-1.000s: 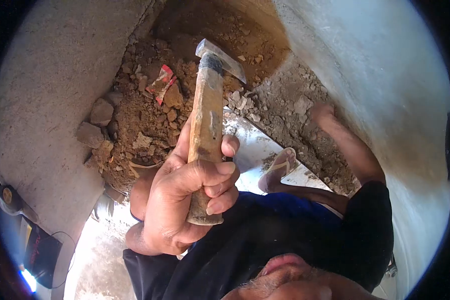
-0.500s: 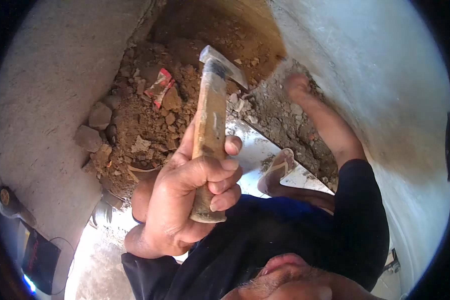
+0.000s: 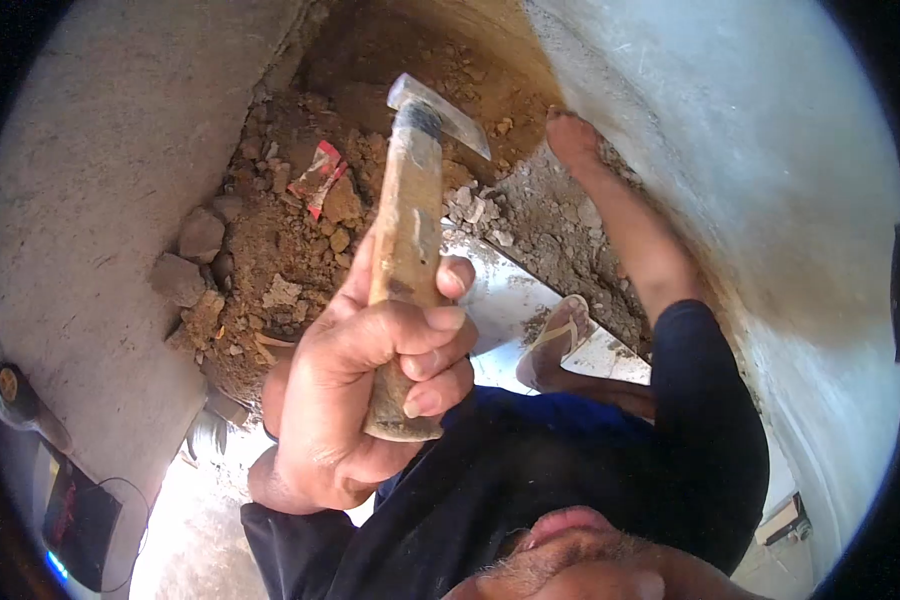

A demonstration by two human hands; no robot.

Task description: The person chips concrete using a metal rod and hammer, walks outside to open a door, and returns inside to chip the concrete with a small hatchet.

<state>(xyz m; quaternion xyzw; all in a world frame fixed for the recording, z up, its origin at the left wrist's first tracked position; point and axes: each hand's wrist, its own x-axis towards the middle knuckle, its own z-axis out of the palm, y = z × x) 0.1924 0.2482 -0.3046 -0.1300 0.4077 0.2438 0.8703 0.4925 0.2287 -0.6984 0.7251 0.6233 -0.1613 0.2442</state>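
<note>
My left hand is wrapped around the wooden handle of a brick hammer. The hammer is raised upright in front of me, its metal head at the top with a blunt face to the left and a flat blade to the right. Black wrapping circles the handle just under the head. My right hand is stretched out low beside the pale wall, at the edge of the dug earth. Its fingers look curled in; whether anything is inside them is hidden.
Loose soil and rubble lie between two walls, with stones along the left one. A red torn wrapper rests on the soil. My sandalled foot is on a white slab. A dark object with a cord is lower left.
My right hand has moved up and slightly left along the wall, coming into clearer view. The left hand and hammer have shifted slightly left; the hammer head is a little higher.
</note>
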